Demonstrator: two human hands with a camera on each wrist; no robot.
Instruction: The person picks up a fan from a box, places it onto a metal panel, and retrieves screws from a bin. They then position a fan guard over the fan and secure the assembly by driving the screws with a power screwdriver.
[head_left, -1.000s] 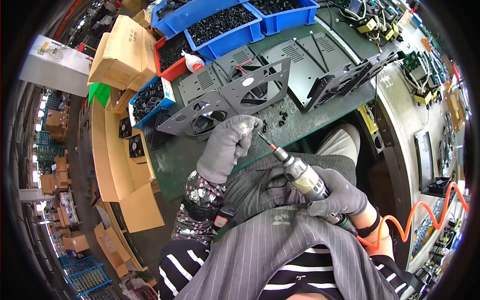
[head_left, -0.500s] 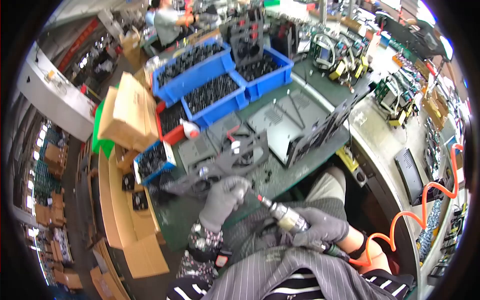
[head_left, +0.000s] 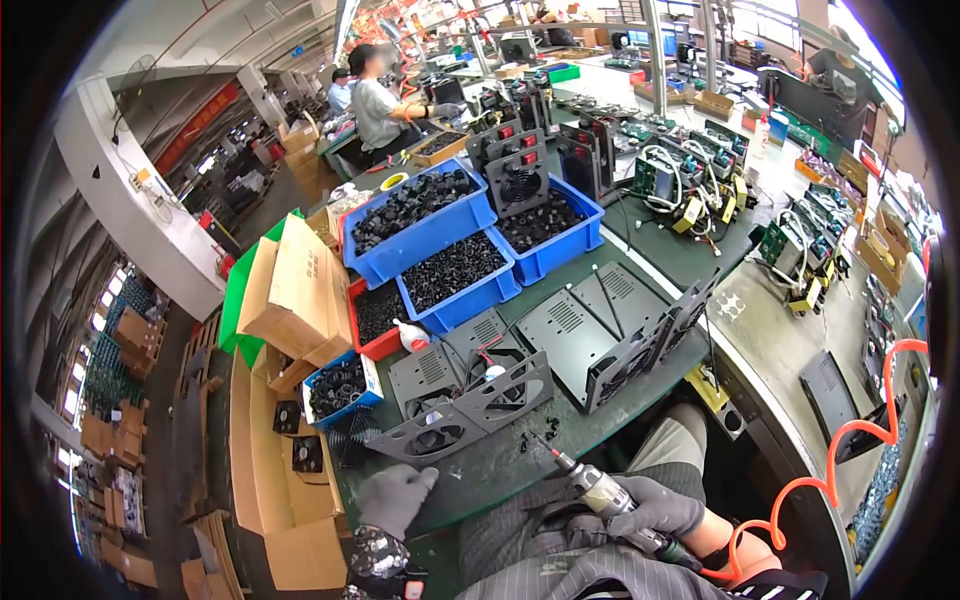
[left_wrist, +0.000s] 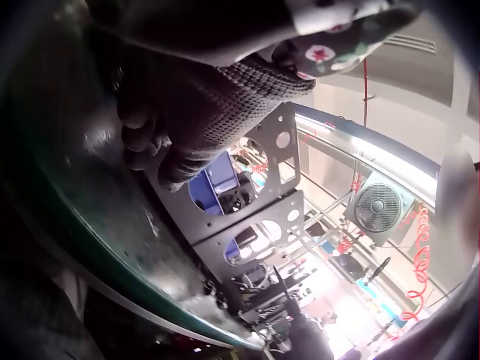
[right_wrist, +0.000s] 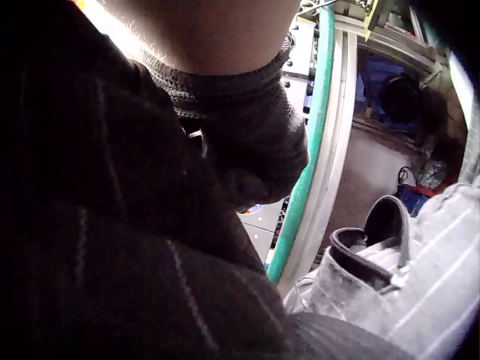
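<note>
My right hand (head_left: 660, 508), in a grey glove, grips a power screwdriver (head_left: 602, 494) whose bit points up and left toward the bench. An orange coiled hose (head_left: 836, 440) runs from its rear end. Over the bench's near left edge is my gloved left hand (head_left: 397, 497), apart from the screwdriver. Its fingers (left_wrist: 135, 142) are loosely bent above the bench surface in the left wrist view, and nothing shows in them. Just ahead stand two black fan panels (head_left: 430, 434), side by side and upright. A few small black screws (head_left: 540, 436) lie in front of them.
Blue bins (head_left: 455, 270) of small black parts stand behind the panels, with a red bin (head_left: 378, 318) beside them. More metal panels (head_left: 570, 345) lie to the right. An open cardboard box (head_left: 250, 450) is at the left. People (head_left: 380, 110) work farther back.
My left hand, earlier with its fingertips together beside the screwdriver bit, has moved left, away from it. The right hand keeps its grip. The head view has tilted up, showing more of the workshop.
</note>
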